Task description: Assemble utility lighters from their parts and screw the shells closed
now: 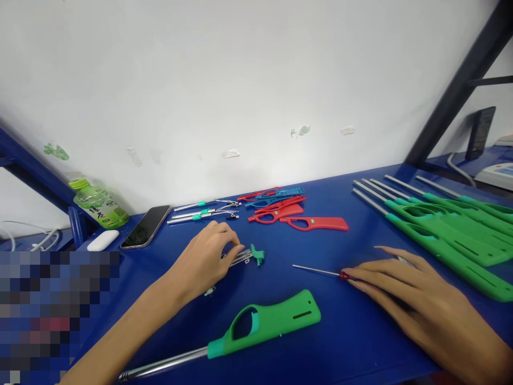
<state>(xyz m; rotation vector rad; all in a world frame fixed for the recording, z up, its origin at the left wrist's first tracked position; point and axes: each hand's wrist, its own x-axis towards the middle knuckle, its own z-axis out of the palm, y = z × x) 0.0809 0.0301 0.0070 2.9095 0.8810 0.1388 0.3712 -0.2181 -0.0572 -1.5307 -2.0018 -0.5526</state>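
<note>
Screwdriver handle (343, 275); mostly behind right hand (412, 299)

Bottle (100, 207) far left, row of lighters (452, 227) far right

A smartphone (146, 227) lies on the worktop (276, 283), right of the bottle. Farther right along the wall (256, 96) come lighter tubes (184, 217), then lighter shells (292, 212). Before these, the left hand (210, 254) is at a tube assembly (241, 258). A single lighter (276, 326) lies in front of that hand. Right of the assembly, a screwdriver (316, 270) points left from the right hand (417, 302).

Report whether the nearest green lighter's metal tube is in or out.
In: the metal tube meets the teal collar at the front of the green handle, with no gap showing.
</note>
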